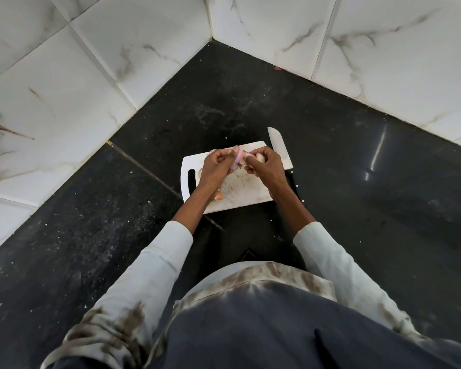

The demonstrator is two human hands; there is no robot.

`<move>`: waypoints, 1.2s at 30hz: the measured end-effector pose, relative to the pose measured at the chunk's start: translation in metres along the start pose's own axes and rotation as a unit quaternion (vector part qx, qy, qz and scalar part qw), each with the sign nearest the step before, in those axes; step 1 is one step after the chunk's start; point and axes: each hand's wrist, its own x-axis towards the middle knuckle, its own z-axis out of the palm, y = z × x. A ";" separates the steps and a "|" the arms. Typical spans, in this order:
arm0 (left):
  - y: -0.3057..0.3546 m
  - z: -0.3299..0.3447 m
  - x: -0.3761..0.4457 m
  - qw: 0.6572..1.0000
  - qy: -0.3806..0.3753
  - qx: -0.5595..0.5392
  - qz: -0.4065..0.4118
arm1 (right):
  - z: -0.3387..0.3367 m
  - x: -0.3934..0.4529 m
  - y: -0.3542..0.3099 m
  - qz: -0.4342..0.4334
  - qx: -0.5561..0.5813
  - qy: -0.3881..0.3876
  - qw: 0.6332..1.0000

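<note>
A white cutting board [250,194] lies on the black counter. Above its far half my left hand [217,166] and my right hand [264,165] are close together, both with fingers curled. My left hand pinches a pink, onion-like piece [238,157] between thumb and fingers. My right hand holds a pale whitish piece [260,157] and its fingertips meet the pink piece. A knife [280,147] lies at the board's right edge, blade pointing away from me. A small orange-pink scrap [218,197] shows on the board under my left wrist.
The black counter [357,169] sits in a corner of white marble-tiled walls [64,89], left and right. Crumbs and specks are scattered over the counter. My light sleeves and stained apron fill the lower frame.
</note>
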 end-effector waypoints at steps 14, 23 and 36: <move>-0.013 -0.009 0.005 0.998 0.006 -0.046 -0.034 | -0.001 -0.002 -0.004 0.018 -0.011 -0.015 1.000; -0.020 -0.018 0.007 0.992 -0.013 -0.104 -0.070 | -0.002 -0.002 -0.003 0.022 -0.018 -0.006 1.000; -0.019 -0.027 0.009 0.976 0.003 -0.177 -0.129 | 0.005 0.000 0.006 -0.052 -0.177 0.064 0.981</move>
